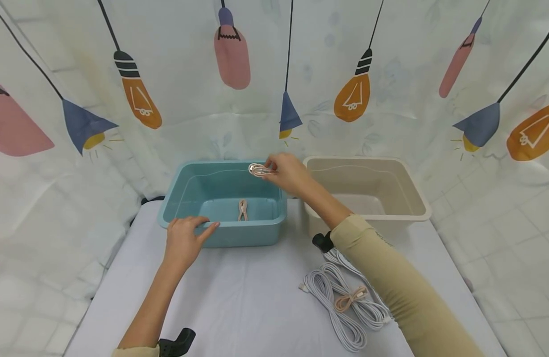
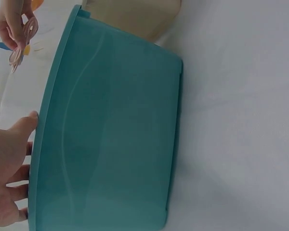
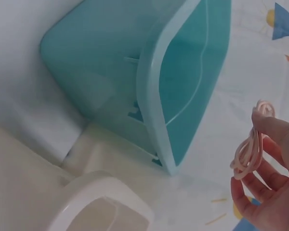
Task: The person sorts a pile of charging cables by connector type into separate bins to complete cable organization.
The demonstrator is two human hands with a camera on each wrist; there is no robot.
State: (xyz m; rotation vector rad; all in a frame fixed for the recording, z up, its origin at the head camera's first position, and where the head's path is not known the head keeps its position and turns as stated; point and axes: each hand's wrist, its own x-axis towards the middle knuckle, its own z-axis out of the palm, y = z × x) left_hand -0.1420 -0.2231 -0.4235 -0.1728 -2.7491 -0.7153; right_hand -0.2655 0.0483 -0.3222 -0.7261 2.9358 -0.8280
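Note:
My right hand (image 1: 290,173) pinches a small coiled pinkish cable (image 3: 249,153) between thumb and fingers, raised over the far right corner of the teal bin (image 1: 239,235). A similar bundled cable (image 1: 243,210) lies inside that bin, near its front wall. At the bin's front rim rests my left hand (image 1: 183,243). In the left wrist view its thumb touches the rim, and its spread, fairly straight fingers reach behind the edge.
A beige bin (image 1: 417,217) stands to the right of the teal one. In front of it, partly behind my right forearm, lie coiled white cables (image 1: 319,287), with a small pinkish cable (image 1: 350,299) on top. A printed curtain (image 1: 256,119) hangs behind the white table (image 1: 239,302).

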